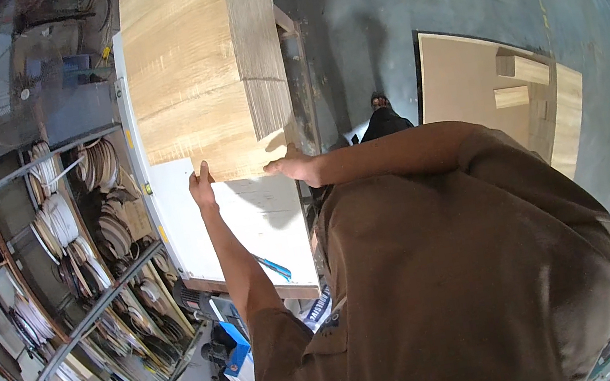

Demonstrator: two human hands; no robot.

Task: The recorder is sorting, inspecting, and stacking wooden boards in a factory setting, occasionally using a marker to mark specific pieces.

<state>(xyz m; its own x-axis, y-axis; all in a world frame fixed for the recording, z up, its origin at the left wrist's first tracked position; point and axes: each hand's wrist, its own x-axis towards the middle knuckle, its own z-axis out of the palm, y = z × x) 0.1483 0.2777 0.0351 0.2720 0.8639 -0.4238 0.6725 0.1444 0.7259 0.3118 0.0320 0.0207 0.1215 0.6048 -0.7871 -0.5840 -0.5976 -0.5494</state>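
Observation:
A tall stack of wood-grain panels [182, 58] rises from the far part of a white-topped table [272, 236]. At the stack's near end one light wood-grain board [236, 163] juts toward me. My left hand [202, 188] grips its left corner, thumb and fingers closed on the edge. With fingers partly hidden, my right hand [293, 167] holds the same board near its right corner. Whether the board lies on the table or is slightly lifted I cannot tell. A blue cutter knife [274, 267] rests on the white top, close to my left forearm.
On the left stands a metal rack [84, 316] with rolls of edging strip [60, 219]. A fan [24, 94] is beyond it. Panels on a low pile [467, 74] lie on the floor to the right. A blue box [237, 351] sits below the table's near end.

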